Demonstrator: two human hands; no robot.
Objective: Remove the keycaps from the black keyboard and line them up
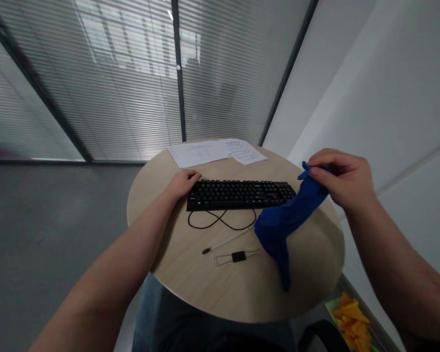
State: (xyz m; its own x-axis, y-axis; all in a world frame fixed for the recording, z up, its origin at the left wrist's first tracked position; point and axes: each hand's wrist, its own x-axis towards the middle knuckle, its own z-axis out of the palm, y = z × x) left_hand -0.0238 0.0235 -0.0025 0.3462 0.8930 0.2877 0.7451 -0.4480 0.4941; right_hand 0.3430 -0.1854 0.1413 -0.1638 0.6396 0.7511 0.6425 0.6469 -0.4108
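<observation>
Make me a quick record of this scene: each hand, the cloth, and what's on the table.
Left hand: at far left corner of keyboard
Right hand: pinching blue cloth by its upper end
Cloth: hanging down, creased
Table, far side: printed papers
Table, near side: looped cable, thin stick with dark tip, black clip

On the round light-wood table [227, 293], the long black plastic keyboard [238, 194] lies before white printed paper sheets [201, 152]. Before it: black looped cable [239, 230], slim white-handled brush [227, 240], black wire-armed clip [239, 256]. Right of brush and clip: blue fabric cloth [278, 222].
</observation>
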